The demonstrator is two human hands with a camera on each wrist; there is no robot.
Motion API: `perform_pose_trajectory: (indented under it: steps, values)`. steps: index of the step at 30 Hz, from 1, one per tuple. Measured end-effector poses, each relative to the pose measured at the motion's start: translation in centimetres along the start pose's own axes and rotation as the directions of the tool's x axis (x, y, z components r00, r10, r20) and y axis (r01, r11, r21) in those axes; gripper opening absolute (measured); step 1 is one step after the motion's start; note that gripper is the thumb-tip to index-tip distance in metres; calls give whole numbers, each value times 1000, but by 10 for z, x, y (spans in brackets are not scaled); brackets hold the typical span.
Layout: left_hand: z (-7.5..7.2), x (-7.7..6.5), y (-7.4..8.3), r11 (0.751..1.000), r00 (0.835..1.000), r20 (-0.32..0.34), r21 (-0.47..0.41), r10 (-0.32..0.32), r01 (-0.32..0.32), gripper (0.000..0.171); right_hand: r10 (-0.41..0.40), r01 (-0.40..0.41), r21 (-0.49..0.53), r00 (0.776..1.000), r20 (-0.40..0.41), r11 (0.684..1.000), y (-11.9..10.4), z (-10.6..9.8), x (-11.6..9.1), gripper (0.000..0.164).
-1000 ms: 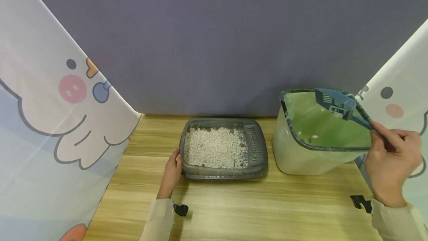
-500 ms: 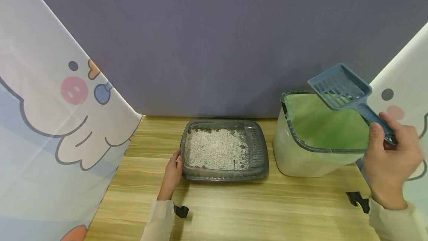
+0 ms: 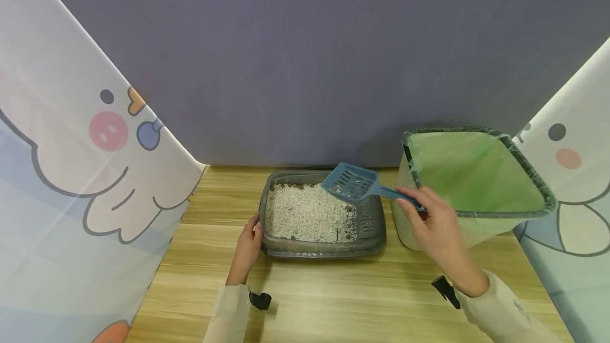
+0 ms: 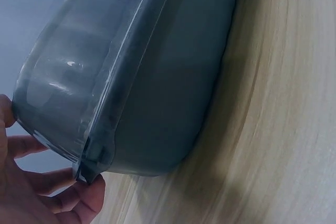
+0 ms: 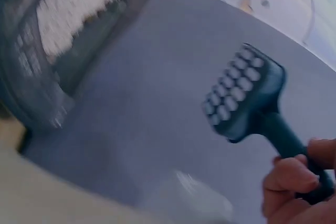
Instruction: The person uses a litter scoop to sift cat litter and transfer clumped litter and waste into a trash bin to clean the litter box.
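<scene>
My right hand (image 3: 440, 226) grips the handle of a blue slotted litter scoop (image 3: 351, 181). In the head view its flat head overlaps the back right part of a dark grey litter box (image 3: 324, 248). No lump shows on the scoop, and its slots are see-through in the right wrist view. Pale granules (image 3: 305, 213) fill the box, with small brown clumps (image 3: 295, 186) mostly along the far edge. At the box's left end my left hand (image 3: 248, 242) holds the rim; in the left wrist view its fingers (image 4: 90, 195) curl round the corner lip.
Right of the box stands a translucent bin (image 3: 548, 210) lined with a green bag, just behind my right forearm. A grey panel (image 3: 305, 68) closes off the back, and printed cloth walls (image 3: 57, 184) rise at both sides. The wooden table (image 3: 343, 300) lies beneath.
The scoop tilted up above the bin, then swung left with my right hand to over the litter box. Pale bits seen below it in the bin no longer show. My left hand stayed put.
</scene>
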State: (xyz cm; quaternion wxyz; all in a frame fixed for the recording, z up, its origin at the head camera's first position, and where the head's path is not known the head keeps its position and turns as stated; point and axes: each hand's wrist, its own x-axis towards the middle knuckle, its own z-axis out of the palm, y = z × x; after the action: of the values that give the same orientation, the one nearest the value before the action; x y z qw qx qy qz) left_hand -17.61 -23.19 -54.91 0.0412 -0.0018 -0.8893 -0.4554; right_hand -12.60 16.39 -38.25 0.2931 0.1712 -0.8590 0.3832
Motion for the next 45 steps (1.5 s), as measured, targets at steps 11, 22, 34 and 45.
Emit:
perform_pose_trajectory:
  steps: [11,22,34,45]
  values:
    - [1,-2,0,1000,1000,-17,-27,-17,17,51,246,-213,-130,899,362,968,24,64,-7,31]
    - [6,-2,2,997,999,-38,-75,-25,23,52,341,-276,-201,801,492,940,42,101,-4,36]
    - [7,0,1,996,998,-50,-81,-34,30,50,318,-207,-282,837,445,937,51,123,19,31]
    - [7,1,0,995,998,-50,-92,-31,26,48,336,-221,-272,787,518,936,75,140,41,32]
